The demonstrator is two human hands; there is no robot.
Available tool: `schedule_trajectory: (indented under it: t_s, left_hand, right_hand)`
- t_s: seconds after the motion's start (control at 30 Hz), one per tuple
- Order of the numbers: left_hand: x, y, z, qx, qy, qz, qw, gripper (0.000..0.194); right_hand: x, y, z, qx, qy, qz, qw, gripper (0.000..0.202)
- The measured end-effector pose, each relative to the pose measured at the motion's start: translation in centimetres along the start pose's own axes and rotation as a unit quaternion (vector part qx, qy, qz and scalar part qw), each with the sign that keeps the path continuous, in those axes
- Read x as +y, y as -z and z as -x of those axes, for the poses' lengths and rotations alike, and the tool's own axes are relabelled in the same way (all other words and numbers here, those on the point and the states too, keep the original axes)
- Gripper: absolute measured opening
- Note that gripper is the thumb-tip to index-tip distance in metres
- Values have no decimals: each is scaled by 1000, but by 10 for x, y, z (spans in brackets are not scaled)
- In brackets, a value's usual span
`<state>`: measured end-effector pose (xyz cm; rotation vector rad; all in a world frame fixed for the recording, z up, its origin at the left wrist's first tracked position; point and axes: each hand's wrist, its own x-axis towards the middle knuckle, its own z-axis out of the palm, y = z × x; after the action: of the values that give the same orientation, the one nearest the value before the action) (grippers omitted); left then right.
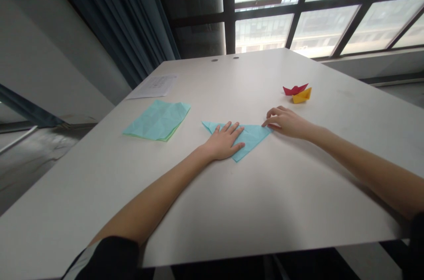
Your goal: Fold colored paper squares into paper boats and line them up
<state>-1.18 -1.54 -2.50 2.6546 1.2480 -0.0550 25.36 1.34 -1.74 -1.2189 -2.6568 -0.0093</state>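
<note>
A light blue sheet of paper point(253, 135), folded into a triangle, lies on the white table with its long edge away from me and a point toward me. My left hand point(226, 141) rests flat across its middle, fingers spread, covering part of the sheet. At the triangle's right corner is my right hand point(287, 122), its fingers bent and the thumb and forefinger closed on that corner. The left corner of the sheet sticks out beyond my left fingers and looks slightly raised.
To the left lies a stack of light blue and green paper sheets point(157, 120). Behind it is a printed white page point(154, 86). A red paper boat point(294, 90) and a yellow paper boat point(302, 96) sit together at the right. Windows and a curtain stand beyond the table point(232, 213).
</note>
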Motion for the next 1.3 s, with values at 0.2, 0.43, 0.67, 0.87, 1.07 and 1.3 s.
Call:
schedule_trajectory:
  t_s: [0.2, 0.43, 0.67, 0.87, 1.07, 1.3]
  left_hand:
    - [6, -6, -1, 21, 14, -5, 1000, 64]
    - [3, -2, -1, -19, 107, 1, 994, 94]
    - [-9, 9, 11, -63, 254, -19, 965, 113]
    - [-14, 19, 14, -78, 333, -41, 939, 121]
    - [-16, 19, 14, -82, 339, -48, 936, 122]
    - [-18, 17, 14, -75, 316, -60, 944, 121]
  right_hand:
    - [-35, -19, -5, 16, 47, -12, 999, 35]
    - [-38, -33, -1, -3, 29, -106, 994, 44]
    - [-39, -28, 4, -18, 19, -111, 994, 45]
    - [-38, -27, 7, -12, 16, -128, 992, 45]
    - [-34, -22, 9, -22, 36, -136, 990, 53]
    - [-31, -9, 6, 3, 102, -121, 987, 62]
